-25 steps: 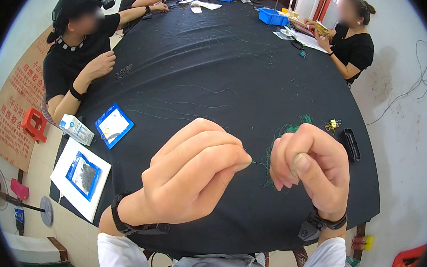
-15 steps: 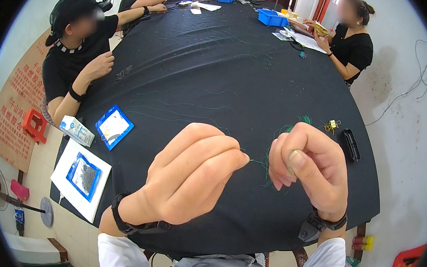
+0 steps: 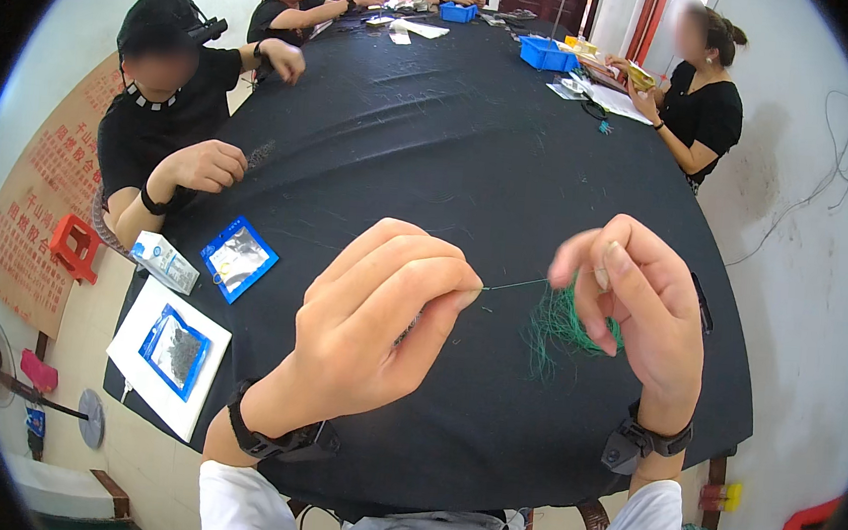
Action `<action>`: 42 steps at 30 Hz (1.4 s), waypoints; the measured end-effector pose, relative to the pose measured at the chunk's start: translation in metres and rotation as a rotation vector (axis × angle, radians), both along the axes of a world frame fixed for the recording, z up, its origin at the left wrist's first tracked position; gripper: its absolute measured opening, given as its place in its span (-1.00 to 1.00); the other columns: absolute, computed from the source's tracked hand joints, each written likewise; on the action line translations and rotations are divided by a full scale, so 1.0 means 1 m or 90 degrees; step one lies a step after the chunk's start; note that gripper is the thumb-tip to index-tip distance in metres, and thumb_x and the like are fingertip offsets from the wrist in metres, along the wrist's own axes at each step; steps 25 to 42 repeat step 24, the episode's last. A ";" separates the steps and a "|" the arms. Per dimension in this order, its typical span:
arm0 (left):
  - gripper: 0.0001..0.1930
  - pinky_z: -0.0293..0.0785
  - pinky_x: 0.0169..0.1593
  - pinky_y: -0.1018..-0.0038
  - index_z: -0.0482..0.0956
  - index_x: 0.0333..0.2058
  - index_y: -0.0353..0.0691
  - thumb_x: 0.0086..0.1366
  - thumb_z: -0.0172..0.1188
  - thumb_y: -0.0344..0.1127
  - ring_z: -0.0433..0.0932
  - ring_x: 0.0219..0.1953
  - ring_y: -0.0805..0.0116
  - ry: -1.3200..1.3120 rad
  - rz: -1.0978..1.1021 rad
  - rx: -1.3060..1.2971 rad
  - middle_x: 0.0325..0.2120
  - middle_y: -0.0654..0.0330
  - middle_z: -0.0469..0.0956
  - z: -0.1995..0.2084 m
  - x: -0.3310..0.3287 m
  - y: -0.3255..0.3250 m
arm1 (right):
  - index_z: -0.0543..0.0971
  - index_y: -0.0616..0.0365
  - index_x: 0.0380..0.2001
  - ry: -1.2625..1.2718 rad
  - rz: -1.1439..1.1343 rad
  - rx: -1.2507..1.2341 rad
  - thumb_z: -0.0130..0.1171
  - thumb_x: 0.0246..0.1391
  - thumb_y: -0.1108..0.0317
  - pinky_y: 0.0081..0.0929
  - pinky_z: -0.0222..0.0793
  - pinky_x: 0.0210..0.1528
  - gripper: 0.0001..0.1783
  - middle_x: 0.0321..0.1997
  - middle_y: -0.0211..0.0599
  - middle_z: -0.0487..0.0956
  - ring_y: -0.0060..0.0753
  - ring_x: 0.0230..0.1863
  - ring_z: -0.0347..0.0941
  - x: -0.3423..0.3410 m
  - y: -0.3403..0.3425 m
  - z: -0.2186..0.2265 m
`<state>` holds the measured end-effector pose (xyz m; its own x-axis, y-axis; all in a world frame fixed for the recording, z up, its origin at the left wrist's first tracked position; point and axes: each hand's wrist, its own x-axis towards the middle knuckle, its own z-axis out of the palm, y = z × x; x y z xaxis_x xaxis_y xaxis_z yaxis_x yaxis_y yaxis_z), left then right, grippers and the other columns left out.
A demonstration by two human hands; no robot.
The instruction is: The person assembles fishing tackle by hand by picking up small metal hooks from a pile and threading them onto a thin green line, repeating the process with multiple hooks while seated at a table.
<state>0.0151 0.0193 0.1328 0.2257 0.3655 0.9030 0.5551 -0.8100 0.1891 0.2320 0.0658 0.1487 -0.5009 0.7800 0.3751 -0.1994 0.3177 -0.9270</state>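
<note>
My left hand [image 3: 385, 317] is closed in a pinch, with a thin green thread [image 3: 517, 285] coming out at its fingertips. The thread runs nearly straight across to my right hand [image 3: 640, 307], whose curled fingers hold its other part. Motion blurs the right index finger, and the exact grip on the thread is hard to see. A loose tangle of green threads [image 3: 542, 336] lies on the black cloth, partly hidden behind the right hand.
At the left lie a blue-edged pouch [image 3: 238, 258], a small carton [image 3: 165, 263] and a white board [image 3: 203, 387] bearing another pouch [image 3: 175, 350]. A dark object [image 3: 706, 305] shows past my right hand. Co-workers sit around the black-covered table [image 3: 430, 191]; blue bins [image 3: 548, 54] stand farther back.
My hands have drawn apart a little, and the thread between them shows longer. The right hand has risen slightly with its fingers less curled. The co-worker at left has moved both hands.
</note>
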 end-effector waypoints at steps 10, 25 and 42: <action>-0.78 0.45 -0.41 0.47 0.51 -0.42 -0.40 -0.12 0.27 -0.68 0.50 -0.46 0.21 -0.001 -0.026 0.036 -0.47 0.08 0.51 0.002 0.003 -0.005 | 0.53 0.22 -0.49 -0.329 -0.210 0.178 0.10 0.15 0.35 -0.71 -0.12 -0.63 -0.81 -0.69 -0.58 0.35 -0.85 -0.68 0.05 0.021 0.007 0.006; -0.93 0.46 -0.21 0.58 0.56 -0.37 -0.30 0.20 0.10 -0.50 0.54 -0.38 0.44 -0.079 0.177 -0.259 -0.42 0.22 0.56 0.014 -0.067 0.028 | 0.60 0.24 -0.41 -0.370 -0.049 0.038 0.14 0.10 0.38 -0.80 0.00 -0.67 -0.86 -0.65 -0.56 0.46 -0.84 -0.69 0.15 0.051 0.054 0.013; -0.93 0.46 -0.21 0.58 0.56 -0.37 -0.30 0.20 0.10 -0.50 0.54 -0.38 0.44 -0.079 0.177 -0.259 -0.42 0.22 0.56 0.014 -0.067 0.028 | 0.60 0.24 -0.41 -0.370 -0.049 0.038 0.14 0.10 0.38 -0.80 0.00 -0.67 -0.86 -0.65 -0.56 0.46 -0.84 -0.69 0.15 0.051 0.054 0.013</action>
